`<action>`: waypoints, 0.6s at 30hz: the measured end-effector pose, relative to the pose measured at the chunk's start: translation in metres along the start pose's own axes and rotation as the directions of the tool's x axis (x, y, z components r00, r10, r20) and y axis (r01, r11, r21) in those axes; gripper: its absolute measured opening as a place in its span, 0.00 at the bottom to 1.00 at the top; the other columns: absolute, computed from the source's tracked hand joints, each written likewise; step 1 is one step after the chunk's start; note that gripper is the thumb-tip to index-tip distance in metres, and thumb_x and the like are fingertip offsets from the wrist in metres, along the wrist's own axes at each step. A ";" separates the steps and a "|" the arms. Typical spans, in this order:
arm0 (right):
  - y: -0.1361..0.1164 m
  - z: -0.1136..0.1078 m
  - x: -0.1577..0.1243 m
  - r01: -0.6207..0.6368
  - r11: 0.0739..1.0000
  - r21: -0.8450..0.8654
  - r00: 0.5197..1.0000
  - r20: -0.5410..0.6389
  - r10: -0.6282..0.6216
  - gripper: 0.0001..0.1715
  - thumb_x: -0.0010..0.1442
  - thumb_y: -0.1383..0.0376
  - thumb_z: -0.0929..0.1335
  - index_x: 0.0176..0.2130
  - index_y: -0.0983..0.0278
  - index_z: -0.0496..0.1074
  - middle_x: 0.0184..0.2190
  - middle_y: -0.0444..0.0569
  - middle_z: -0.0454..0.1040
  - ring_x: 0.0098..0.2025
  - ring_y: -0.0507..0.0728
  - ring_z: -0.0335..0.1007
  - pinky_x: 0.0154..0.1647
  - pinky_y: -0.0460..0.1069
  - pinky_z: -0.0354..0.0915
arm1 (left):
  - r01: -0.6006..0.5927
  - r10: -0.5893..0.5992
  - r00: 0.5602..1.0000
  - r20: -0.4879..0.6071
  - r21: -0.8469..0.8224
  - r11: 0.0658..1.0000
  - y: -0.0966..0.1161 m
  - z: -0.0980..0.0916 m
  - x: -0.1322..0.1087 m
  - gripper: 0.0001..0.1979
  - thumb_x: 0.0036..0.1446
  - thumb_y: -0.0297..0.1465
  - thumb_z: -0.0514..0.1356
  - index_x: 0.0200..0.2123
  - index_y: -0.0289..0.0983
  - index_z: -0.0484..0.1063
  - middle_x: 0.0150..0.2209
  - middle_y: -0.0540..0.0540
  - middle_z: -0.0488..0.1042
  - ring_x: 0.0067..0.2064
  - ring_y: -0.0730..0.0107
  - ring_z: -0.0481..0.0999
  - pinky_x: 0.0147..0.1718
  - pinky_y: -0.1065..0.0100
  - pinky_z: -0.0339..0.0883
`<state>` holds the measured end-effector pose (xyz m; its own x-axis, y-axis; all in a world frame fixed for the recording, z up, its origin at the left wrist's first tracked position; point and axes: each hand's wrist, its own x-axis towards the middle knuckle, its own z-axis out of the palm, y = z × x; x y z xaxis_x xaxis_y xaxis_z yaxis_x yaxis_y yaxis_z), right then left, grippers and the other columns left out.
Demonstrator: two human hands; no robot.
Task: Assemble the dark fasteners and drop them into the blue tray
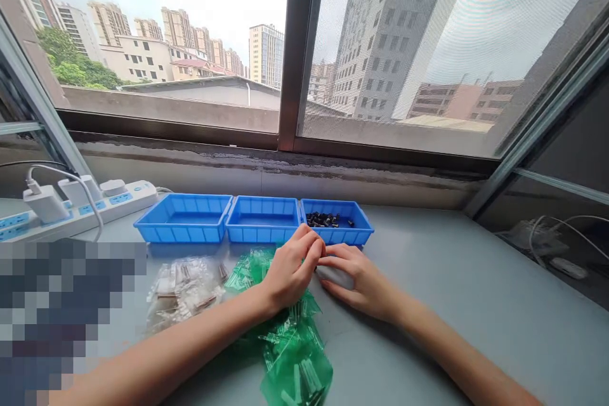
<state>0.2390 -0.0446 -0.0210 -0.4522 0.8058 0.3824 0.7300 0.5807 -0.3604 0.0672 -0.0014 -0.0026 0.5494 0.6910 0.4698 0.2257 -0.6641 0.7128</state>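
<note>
My left hand (pixel 294 269) is closed, its thumb and fingers pinched together just in front of the right-hand blue tray (pixel 368 228). My right hand (pixel 364 282) meets it from the right, with curved fingers and fingertips drawn close to the left ones. Something small and dark shows between the fingertips, too hidden to name. Small black parts (pixel 328 221) lie loose in that tray. Under and beside my left hand are green plastic bags (pixel 304 361) with pale strip-like pieces inside. Clear plastic bags (pixel 188 288) with brownish pieces lie to the left of them.
Two more blue trays, the left one (pixel 181 238) and the middle one (pixel 264 236), stand in the row. A white power strip (pixel 128 200) with plugged chargers sits at the left. Behind the grey table (pixel 476 292) is a window; a cable (pixel 535 238) lies at the far right.
</note>
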 end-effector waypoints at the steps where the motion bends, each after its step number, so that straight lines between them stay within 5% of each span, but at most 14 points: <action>1: 0.000 0.000 0.000 -0.001 1.000 0.002 1.000 -0.003 0.001 0.15 0.59 0.67 0.66 0.47 0.61 0.72 0.49 0.52 0.73 0.49 0.60 0.67 0.51 0.56 0.62 | 0.004 -0.004 1.000 0.005 0.000 1.000 0.000 0.000 0.000 0.19 0.63 0.38 0.39 0.26 0.38 0.61 0.31 0.48 0.63 0.34 0.68 0.66 0.37 0.66 0.60; 11: -0.002 -0.006 0.003 -0.056 0.998 -0.041 0.998 -0.004 0.056 0.07 0.61 0.71 0.65 0.38 0.61 0.71 0.41 0.49 0.75 0.42 0.57 0.70 0.43 0.53 0.63 | -0.001 -0.001 0.997 0.082 0.023 1.000 0.002 -0.003 0.001 0.19 0.61 0.40 0.42 0.26 0.38 0.63 0.32 0.47 0.64 0.35 0.67 0.67 0.37 0.66 0.62; 18: 0.001 -0.001 0.002 -0.150 0.988 -0.043 0.986 -0.085 0.146 0.10 0.58 0.69 0.67 0.41 0.60 0.72 0.35 0.46 0.77 0.37 0.57 0.71 0.38 0.51 0.63 | 0.023 -0.027 0.996 0.086 0.052 0.998 0.002 -0.001 0.001 0.14 0.57 0.38 0.49 0.25 0.37 0.66 0.31 0.48 0.64 0.30 0.72 0.65 0.26 0.72 0.59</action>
<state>0.2394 -0.0425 -0.0200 -0.2957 0.8692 0.3962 0.8110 0.4476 -0.3767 0.0673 -0.0021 -0.0002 0.6099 0.6818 0.4040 0.2799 -0.6622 0.6951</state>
